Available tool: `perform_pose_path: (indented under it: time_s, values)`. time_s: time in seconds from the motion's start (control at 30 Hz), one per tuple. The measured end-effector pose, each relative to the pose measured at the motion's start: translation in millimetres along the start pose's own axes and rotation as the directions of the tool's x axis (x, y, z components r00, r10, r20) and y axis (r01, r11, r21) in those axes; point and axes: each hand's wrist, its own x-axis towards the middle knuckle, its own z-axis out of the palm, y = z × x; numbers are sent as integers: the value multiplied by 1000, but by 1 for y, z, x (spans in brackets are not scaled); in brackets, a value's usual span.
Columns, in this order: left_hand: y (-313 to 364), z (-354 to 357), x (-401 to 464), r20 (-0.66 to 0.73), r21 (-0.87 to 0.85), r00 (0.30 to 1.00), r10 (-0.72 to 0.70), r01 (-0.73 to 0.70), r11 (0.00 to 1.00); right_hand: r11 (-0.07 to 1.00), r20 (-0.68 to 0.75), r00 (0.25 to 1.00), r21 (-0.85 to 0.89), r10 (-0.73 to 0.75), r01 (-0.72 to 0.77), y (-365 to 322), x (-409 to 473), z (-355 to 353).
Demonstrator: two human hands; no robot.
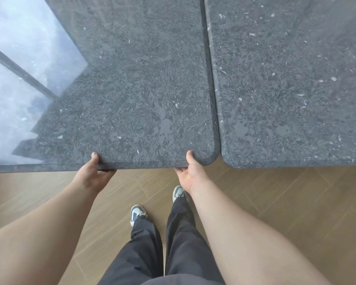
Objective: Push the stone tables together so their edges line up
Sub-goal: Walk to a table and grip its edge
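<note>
Two dark grey speckled stone tables stand side by side. The left table point(132, 89) and the right table point(296, 89) almost meet along a narrow dark seam that runs away from me. Their near edges sit at nearly the same line, with rounded corners facing each other. My left hand point(92, 174) grips the left table's near edge, thumb on top and fingers underneath. My right hand point(190, 174) grips the same edge close to its rounded right corner, thumb on top, fingers under the slab.
A bright window reflection covers the left table's far left part. Below is a wooden herringbone floor point(286, 202). My legs in dark trousers and my two sneakers point(137, 212) stand just in front of the left table's edge.
</note>
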Motion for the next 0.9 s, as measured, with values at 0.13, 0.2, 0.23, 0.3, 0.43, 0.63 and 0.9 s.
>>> perform_pose_path:
  time_s: [0.13, 0.2, 0.23, 0.3, 0.43, 0.63, 0.9]
  values:
    - [-3, 2, -1, 28, 120, 998, 50, -53, 991, 1000, 15, 1000, -8, 0, 0, -1, 0, 0]
    - [-4, 0, 2, 37, 131, 997, 62, -66, 989, 1000, 15, 1000, -5, 2, -1, -2, -1, 0]
    - [-4, -1, 4, 35, 144, 997, 76, -80, 986, 1000, 19, 1000, -8, 2, -2, -2, -2, 0]
    - [-3, -2, 7, 38, 174, 994, 102, -107, 979, 1000, 26, 1000, -18, 2, -1, -2, -3, -1]
    - [-3, -4, 15, 43, 208, 986, 161, -167, 964, 1000, 35, 999, -4, 10, -10, -3, -3, -2]
    - [-4, -9, 14, 12, 257, 983, 183, -180, 949, 1000, 38, 999, 8, 27, -27, -2, -6, -9]
    - [0, -6, 10, -27, 237, 988, 154, -144, 961, 999, -7, 999, 26, 34, -34, -4, -5, -7]
